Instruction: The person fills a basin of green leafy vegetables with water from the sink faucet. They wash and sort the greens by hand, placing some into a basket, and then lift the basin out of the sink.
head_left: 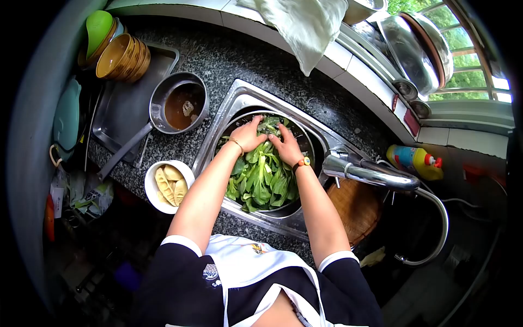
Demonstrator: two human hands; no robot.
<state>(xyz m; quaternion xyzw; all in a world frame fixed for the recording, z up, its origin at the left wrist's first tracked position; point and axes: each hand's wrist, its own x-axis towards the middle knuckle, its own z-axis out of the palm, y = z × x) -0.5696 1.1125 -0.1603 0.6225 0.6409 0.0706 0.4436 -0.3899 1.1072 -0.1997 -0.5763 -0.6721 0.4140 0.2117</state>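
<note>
Leafy greens [261,177] fill a round metal basin [309,143] that sits in the steel sink [220,117]. My left hand [249,134] rests on the upper left part of the greens, its fingers spread and pointing inward. On the upper right part lies my right hand [285,146], fingers apart, close to the left one. Both hands touch the leaves, and some fingertips are partly hidden among them. Water shows around the leaves near the fingertips.
Left of the sink are a saucepan [178,103] with brown liquid, a white bowl [153,188] of dumplings, and stacked brown bowls [124,57] on a tray [117,122]. A faucet [376,173], wooden board [354,210] and yellow bottle [415,162] are at the right.
</note>
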